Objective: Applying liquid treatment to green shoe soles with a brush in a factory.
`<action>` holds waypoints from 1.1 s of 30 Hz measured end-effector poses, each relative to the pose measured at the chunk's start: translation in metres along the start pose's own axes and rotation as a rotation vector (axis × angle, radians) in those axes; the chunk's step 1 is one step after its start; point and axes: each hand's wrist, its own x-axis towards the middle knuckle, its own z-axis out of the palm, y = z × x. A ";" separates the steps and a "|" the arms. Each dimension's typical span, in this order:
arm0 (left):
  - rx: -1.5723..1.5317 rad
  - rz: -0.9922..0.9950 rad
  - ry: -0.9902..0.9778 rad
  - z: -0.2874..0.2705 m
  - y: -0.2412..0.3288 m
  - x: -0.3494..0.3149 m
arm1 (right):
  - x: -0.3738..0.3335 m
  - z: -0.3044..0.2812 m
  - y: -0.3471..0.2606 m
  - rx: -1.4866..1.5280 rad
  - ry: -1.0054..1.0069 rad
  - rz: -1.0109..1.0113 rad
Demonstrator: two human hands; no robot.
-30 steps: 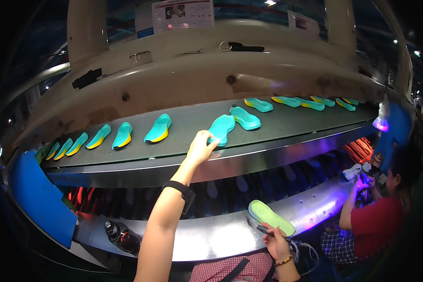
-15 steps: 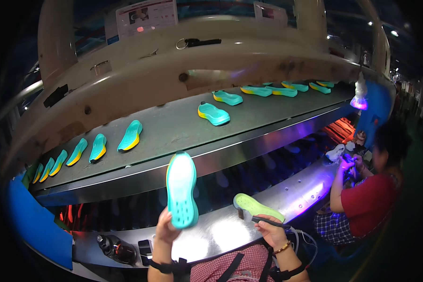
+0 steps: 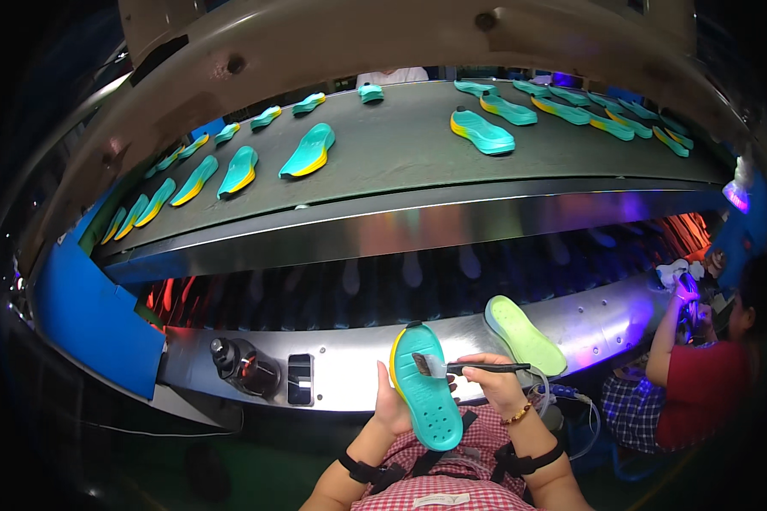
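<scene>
My left hand (image 3: 390, 407) grips a teal shoe sole (image 3: 435, 407) with a yellow side edge, holding it by its left side in front of my lap. Small holes dot the sole's lower end. In my right hand (image 3: 498, 385) is a black-handled brush (image 3: 435, 366) with a clear collar. Its dark bristles lie over the sole's upper half and seem to touch it. Just beyond the right hand, a pale green sole (image 3: 527, 336) rests on the metal ledge (image 3: 362, 383).
Several teal soles (image 3: 482, 132) lie on the dark conveyor belt (image 3: 383, 145) ahead. A dark bottle (image 3: 245, 368) and a phone (image 3: 300, 380) occupy the ledge at left. Thin clear tubing (image 3: 590, 417) hangs at right. A co-worker (image 3: 712, 375) in red sits under a purple lamp (image 3: 737, 196).
The teal sole has come down and toward my body. My right hand has brought the brush from beside the green sole onto it. My view has tilted and turned.
</scene>
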 end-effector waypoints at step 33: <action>0.013 0.174 0.196 0.025 0.004 0.009 | -0.006 0.045 -0.061 -0.636 -0.470 -0.326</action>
